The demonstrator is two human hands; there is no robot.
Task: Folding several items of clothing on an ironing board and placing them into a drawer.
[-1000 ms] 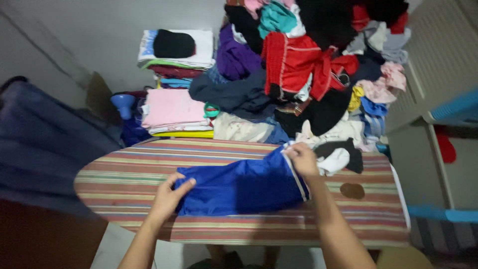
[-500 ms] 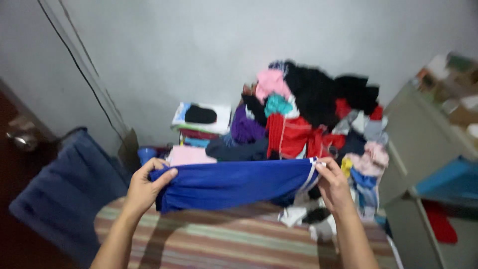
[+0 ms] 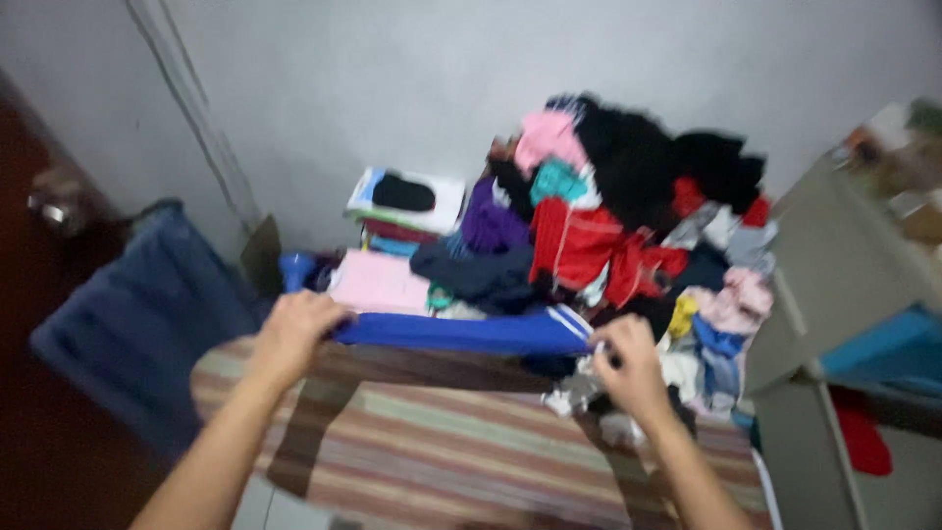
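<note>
A blue garment with white side stripes (image 3: pixel 461 332) hangs stretched in the air above a striped ironing board (image 3: pixel 461 442). My left hand (image 3: pixel 292 332) grips its left end and my right hand (image 3: pixel 626 361) grips its right end by the stripes. The cloth looks like a narrow horizontal band from this angle. Its shadow falls on the board below. The picture is blurred by motion.
A big heap of mixed clothes (image 3: pixel 628 216) lies behind the board. Stacks of folded clothes (image 3: pixel 392 245) stand to its left by the wall. A dark blue cloth (image 3: pixel 137 324) hangs at the left near a door. A pale cabinet (image 3: pixel 844 294) stands at the right.
The blue garment was lifted off the board and held up spread. Now both hands have lowered and flattened it into a thin band, away from me toward the pile.
</note>
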